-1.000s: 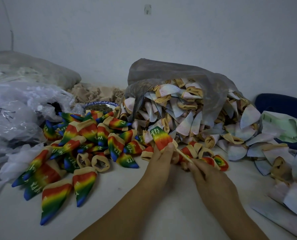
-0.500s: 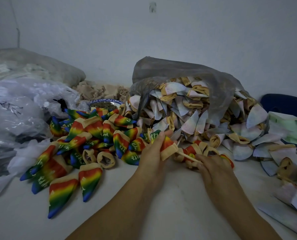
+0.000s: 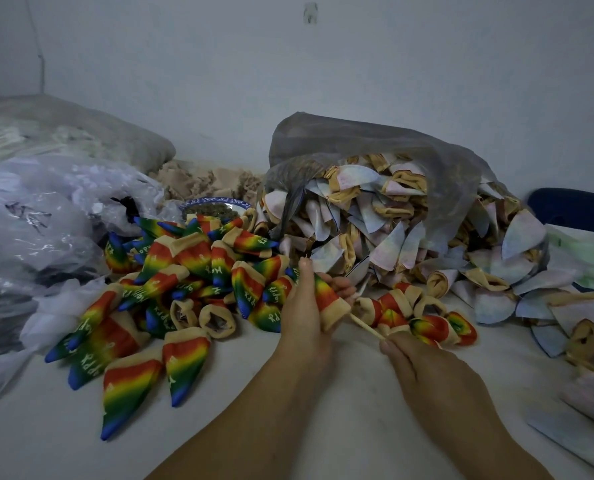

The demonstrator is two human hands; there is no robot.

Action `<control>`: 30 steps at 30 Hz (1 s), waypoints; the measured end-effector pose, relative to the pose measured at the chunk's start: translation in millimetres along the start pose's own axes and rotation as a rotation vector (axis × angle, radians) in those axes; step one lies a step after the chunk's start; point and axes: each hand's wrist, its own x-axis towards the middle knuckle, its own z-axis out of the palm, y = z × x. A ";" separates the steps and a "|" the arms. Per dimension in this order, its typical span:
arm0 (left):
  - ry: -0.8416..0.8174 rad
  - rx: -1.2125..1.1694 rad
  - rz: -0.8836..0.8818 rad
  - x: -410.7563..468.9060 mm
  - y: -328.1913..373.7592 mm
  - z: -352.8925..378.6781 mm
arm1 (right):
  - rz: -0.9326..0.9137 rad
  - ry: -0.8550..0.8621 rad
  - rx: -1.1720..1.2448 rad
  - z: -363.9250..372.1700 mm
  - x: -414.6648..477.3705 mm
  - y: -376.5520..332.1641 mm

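On the white worktop (image 3: 357,427) the fingers of the right hand (image 3: 423,372) pinch a thin stick (image 3: 366,327) poked into the tan mouth of a rainbow cone (image 3: 328,301) gripped in the curled fingers of the left hand (image 3: 302,320), crowded by a heap of rainbow cones (image 3: 191,268) at left, with pale cones (image 3: 392,237) spilling from a grey bag (image 3: 375,147) behind.

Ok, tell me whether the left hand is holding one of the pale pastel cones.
No: the left hand grips a rainbow cone, and the right hand pinches a thin stick.
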 end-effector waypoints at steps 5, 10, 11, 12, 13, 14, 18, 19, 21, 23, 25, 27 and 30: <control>0.082 0.295 0.085 4.3 -8.5 -2.1 | 0.011 -0.009 0.066 3.7 -1.7 -6.3; 0.078 0.323 0.066 3.9 -13.2 1.9 | 0.073 -0.081 0.388 15.1 1.7 -11.4; 0.072 0.340 0.072 4.2 -14.4 3.1 | 0.099 -0.092 0.463 17.9 2.0 -11.7; 0.067 0.355 0.076 4.6 -16.1 3.1 | 0.120 -0.105 0.517 20.2 1.8 -11.6; 0.068 0.365 0.077 5.3 -17.6 1.9 | 0.136 -0.115 0.553 21.8 1.8 -11.8; 0.067 0.374 0.078 5.8 -18.5 0.6 | 0.147 -0.115 0.578 22.9 2.1 -11.8; 0.020 0.384 0.062 7.9 -19.3 -6.8 | 0.119 -0.121 0.495 19.5 1.7 -7.0; 0.021 0.362 0.056 7.7 -18.0 -7.4 | 0.094 -0.106 0.413 15.8 3.1 -4.1; 0.005 0.296 0.053 6.5 -15.3 -8.6 | 0.046 -0.088 0.299 7.4 5.7 4.6; -0.042 0.188 0.049 7.0 -12.2 -10.1 | 0.014 -0.138 0.279 -0.8 6.3 14.5; -0.086 0.059 0.004 7.7 -9.4 -12.0 | -0.002 -0.192 0.264 -6.3 4.2 20.6; -0.102 0.060 -0.032 6.4 -10.0 -12.3 | -0.007 -0.195 0.269 -6.4 3.2 20.9; -0.102 0.093 -0.047 5.3 -15.4 -7.8 | 0.017 -0.182 0.341 0.4 3.6 10.6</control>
